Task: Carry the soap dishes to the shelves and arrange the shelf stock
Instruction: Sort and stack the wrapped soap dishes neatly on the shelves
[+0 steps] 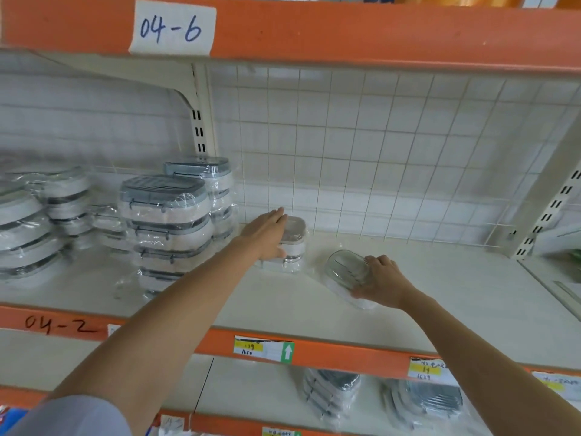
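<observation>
Left hand (267,232) steadies the short stack (290,247) with flat fingers; right of that stack, right hand (382,280) grips a tilted soap dish (347,269), likely to add it.

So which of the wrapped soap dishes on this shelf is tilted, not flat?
The clear-wrapped grey-topped soap dish gripped by the right hand; the stacked ones lie flat.
</observation>
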The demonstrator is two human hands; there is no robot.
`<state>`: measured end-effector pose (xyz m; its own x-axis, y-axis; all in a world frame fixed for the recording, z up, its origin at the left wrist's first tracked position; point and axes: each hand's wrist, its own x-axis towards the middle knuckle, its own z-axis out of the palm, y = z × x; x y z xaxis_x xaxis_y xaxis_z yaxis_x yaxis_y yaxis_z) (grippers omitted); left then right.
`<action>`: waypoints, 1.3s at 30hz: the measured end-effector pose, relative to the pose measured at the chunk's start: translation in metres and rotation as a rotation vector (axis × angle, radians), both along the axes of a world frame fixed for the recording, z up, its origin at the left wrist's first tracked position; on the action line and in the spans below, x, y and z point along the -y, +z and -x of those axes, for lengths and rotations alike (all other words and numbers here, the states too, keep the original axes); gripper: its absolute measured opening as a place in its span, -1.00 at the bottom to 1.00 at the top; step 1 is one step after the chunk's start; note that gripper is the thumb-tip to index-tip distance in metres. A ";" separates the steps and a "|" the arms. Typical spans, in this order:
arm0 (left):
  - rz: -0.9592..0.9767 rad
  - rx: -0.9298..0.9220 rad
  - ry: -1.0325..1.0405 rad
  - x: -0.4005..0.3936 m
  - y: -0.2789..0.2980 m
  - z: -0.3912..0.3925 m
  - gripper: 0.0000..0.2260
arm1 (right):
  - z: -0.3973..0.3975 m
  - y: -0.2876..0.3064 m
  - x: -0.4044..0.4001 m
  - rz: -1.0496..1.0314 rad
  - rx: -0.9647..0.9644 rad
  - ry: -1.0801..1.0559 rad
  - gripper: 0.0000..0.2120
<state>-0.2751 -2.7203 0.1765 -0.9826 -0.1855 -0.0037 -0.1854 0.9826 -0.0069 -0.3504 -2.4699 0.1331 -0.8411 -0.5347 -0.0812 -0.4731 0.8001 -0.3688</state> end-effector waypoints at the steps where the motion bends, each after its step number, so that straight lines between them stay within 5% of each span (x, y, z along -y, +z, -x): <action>1: 0.024 -0.063 -0.027 -0.006 0.001 -0.007 -0.29 | -0.003 0.003 0.000 -0.001 -0.018 0.001 -0.23; 4: 0.058 -0.179 -0.103 -0.018 0.004 -0.031 -0.62 | -0.020 0.009 -0.003 -0.009 -0.061 -0.012 -0.21; 7: 0.021 -0.085 -0.191 -0.022 0.003 -0.056 -0.79 | -0.043 0.017 -0.006 -0.031 -0.120 -0.024 -0.19; 19: 0.003 -0.025 -0.382 0.023 -0.004 -0.213 -0.74 | -0.191 0.019 0.049 0.030 -0.221 -0.062 -0.19; 30: 0.011 -0.012 -0.228 0.100 -0.001 -0.299 -0.97 | -0.283 0.040 0.115 0.059 -0.181 0.133 -0.17; 39: -0.008 -0.131 -0.033 0.167 0.016 -0.332 -0.93 | -0.306 0.050 0.192 0.118 -0.216 0.409 -0.20</action>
<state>0.0573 -2.8869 0.1928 -0.9804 -0.1533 0.1237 -0.1516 0.9882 0.0233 -0.0443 -2.6616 0.1835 -0.5507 -0.8204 0.1539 -0.8163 0.4908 -0.3046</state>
